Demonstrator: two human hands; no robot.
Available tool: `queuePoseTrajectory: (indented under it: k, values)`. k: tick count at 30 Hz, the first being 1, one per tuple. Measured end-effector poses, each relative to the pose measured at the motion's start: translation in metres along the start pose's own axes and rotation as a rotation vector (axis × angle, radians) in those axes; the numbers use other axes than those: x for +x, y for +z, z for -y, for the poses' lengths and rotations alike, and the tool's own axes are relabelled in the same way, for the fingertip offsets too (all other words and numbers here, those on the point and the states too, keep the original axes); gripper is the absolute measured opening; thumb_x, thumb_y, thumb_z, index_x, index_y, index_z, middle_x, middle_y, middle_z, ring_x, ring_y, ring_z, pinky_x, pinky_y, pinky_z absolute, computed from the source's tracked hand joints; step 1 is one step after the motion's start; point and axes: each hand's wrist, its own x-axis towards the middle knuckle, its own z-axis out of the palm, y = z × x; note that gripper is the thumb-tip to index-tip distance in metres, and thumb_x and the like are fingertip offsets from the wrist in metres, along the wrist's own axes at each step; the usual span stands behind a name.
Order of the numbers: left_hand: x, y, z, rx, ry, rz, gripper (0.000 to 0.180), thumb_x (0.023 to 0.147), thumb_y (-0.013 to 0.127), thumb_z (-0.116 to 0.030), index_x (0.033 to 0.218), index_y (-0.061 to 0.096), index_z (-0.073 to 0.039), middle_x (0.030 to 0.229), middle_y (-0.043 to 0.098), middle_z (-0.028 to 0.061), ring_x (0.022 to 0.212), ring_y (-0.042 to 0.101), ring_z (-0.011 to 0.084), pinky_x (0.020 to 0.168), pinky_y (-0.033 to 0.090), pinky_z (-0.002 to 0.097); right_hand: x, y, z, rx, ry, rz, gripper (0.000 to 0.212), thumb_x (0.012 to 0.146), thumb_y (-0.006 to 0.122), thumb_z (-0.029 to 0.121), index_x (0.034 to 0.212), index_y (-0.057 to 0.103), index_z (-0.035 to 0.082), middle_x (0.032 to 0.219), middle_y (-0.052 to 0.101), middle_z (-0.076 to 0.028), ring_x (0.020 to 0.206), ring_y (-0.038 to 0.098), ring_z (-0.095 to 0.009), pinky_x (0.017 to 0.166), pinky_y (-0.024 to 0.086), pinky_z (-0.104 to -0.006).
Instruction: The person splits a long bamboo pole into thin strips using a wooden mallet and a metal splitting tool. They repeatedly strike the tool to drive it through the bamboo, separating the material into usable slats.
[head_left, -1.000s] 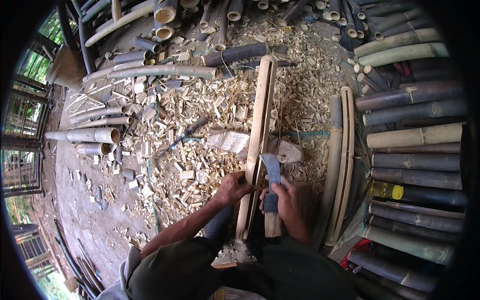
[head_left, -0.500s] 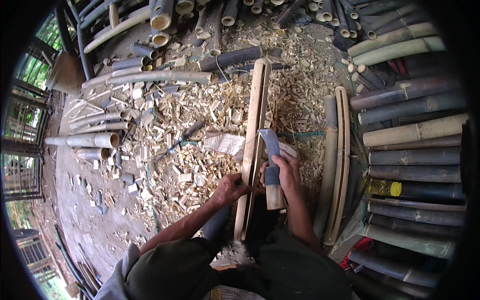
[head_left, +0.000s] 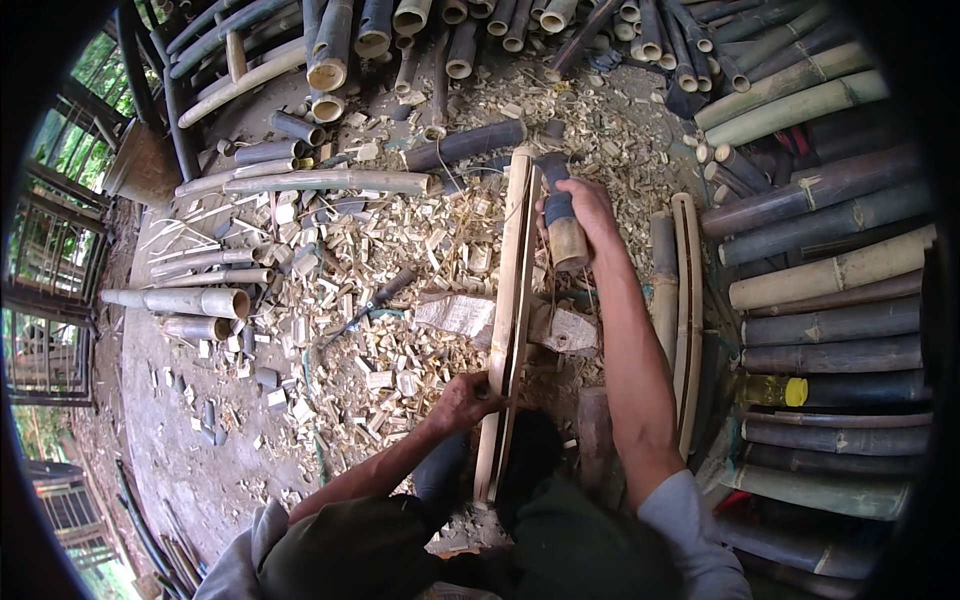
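Observation:
A long pale bamboo pole [head_left: 506, 300] with a dark slit along its length runs away from between my legs. It crosses over a rough wooden block [head_left: 455, 316]. My left hand [head_left: 467, 401] is closed around the near part of the pole, its fingers at the slit side. My right hand [head_left: 588, 212] reaches forward and grips a chopping knife [head_left: 568, 245] by its wooden handle, which has a dark wrapping. The knife's blade points away beside the pole's far end; part of it is hard to make out there, so contact with the pole cannot be judged.
Wood chips [head_left: 400, 340] cover the ground around the block. Another slit bamboo pole [head_left: 687, 320] lies to the right. Stacked bamboo [head_left: 835, 330] fills the right side, with a yellow bottle [head_left: 775, 390] among it. Cut bamboo tubes [head_left: 200, 302] lie left.
My right hand has moved forward with the knife, from beside the pole's middle to near its far end. My left hand keeps its hold on the pole.

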Motion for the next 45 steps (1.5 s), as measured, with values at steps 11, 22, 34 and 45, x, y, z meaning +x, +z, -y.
queuePoseTrajectory:
  k: [11,22,34,45]
  values:
    - [-0.007,-0.011,-0.005,-0.194,0.011,0.054,0.044,0.087,0.08,-0.03,0.115,0.068,0.003,0.094,0.073,0.0138,0.083,0.066,0.0172,0.08,0.054,0.0371,-0.249,0.026,-0.08,-0.216,0.178,-0.031,0.027,0.102,0.051,0.021,0.11,0.062,-0.002,0.074,0.069,-0.01,0.061,0.069,-0.018,0.051,0.055,-0.0346]
    - [-0.007,0.014,-0.034,0.08,-0.078,-0.263,0.051,0.077,0.085,-0.036,0.107,0.067,0.002,0.093,0.069,0.0215,0.088,0.068,0.0338,0.082,0.054,0.0439,-0.302,0.031,-0.107,-1.031,-0.162,-0.035,0.038,0.098,0.057,0.017,0.132,0.062,0.001,0.081,0.068,-0.026,0.076,0.069,-0.043,0.066,0.054,-0.05]
    - [-0.006,0.02,-0.039,0.338,-0.116,-0.265,0.049,0.076,0.081,-0.041,0.086,0.061,0.002,0.092,0.065,0.0235,0.09,0.067,0.0407,0.081,0.054,0.0506,-0.271,0.04,-0.112,-1.099,-0.127,-0.065,0.037,0.096,0.056,0.019,0.125,0.063,-0.002,0.086,0.067,-0.028,0.083,0.068,-0.046,0.074,0.053,-0.0554]
    - [-0.004,0.018,-0.038,0.347,-0.153,-0.254,0.052,0.074,0.084,-0.043,0.088,0.065,0.004,0.09,0.067,0.0256,0.088,0.068,0.0424,0.08,0.056,0.0504,-0.27,0.033,-0.089,-0.936,-0.04,-0.007,0.026,0.097,0.056,0.019,0.106,0.066,-0.003,0.082,0.065,-0.03,0.08,0.065,-0.049,0.072,0.051,-0.056]
